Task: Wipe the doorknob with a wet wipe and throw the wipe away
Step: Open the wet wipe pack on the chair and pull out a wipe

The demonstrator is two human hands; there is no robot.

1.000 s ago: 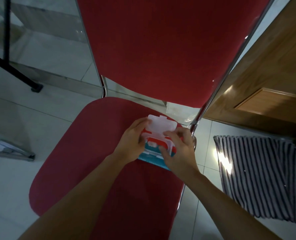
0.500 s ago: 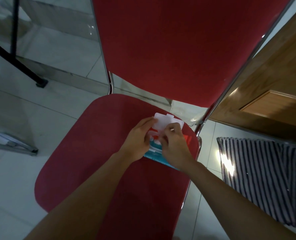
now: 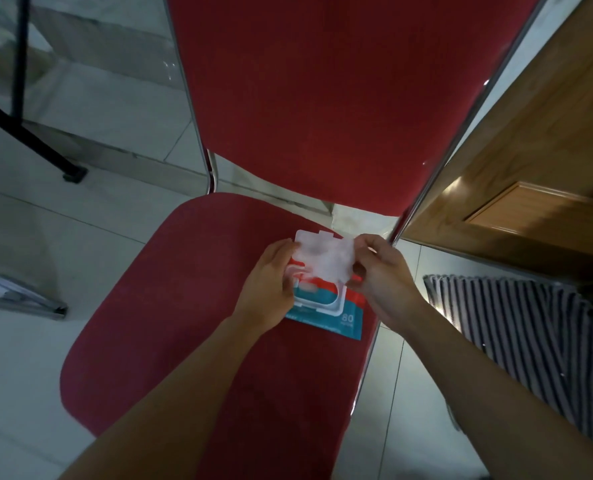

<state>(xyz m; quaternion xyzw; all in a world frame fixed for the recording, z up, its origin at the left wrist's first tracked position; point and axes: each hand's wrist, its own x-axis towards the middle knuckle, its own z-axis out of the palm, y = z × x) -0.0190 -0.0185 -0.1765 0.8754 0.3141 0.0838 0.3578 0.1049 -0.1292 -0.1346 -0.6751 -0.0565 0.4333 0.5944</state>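
A teal and red pack of wet wipes point(image 3: 336, 315) lies on the seat of a red chair point(image 3: 198, 323), its white flip lid point(image 3: 310, 239) standing open. My left hand point(image 3: 270, 289) presses on the pack's left side and holds it down. My right hand point(image 3: 381, 275) pinches a white wet wipe point(image 3: 329, 263) that is partly drawn up out of the pack's opening. The doorknob is not in view.
A wooden door point(image 3: 537, 174) stands to the right behind the chair. A striped mat point(image 3: 516, 330) lies on the tiled floor at right. Black metal legs point(image 3: 28, 133) stand at far left, a metal frame point(image 3: 21, 299) lower left.
My right hand has pulled a wipe up and to the right out of the opened pack. The left hand stays on the pack.
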